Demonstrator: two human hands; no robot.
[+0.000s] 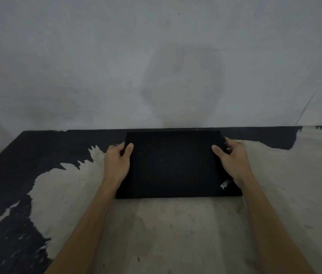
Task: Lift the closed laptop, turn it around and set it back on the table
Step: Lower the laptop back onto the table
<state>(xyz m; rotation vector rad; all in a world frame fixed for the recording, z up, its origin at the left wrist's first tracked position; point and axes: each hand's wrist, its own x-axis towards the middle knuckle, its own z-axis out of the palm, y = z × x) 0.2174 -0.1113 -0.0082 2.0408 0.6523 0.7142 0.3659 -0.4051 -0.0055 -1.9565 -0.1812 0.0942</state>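
Observation:
A closed black laptop (176,165) lies flat on the worn table (176,234), near its far edge, with a small silver logo at its near right corner. My left hand (116,161) grips the laptop's left side, thumb on the lid and fingers wrapped around the edge. On the opposite side my right hand (231,157) holds the right edge the same way. Whether the laptop rests on the table or is slightly raised I cannot tell.
The tabletop is pale bare wood with black peeling coating on its left side and along the back. A grey wall (156,66) rises directly behind the table's far edge, close to the laptop's back.

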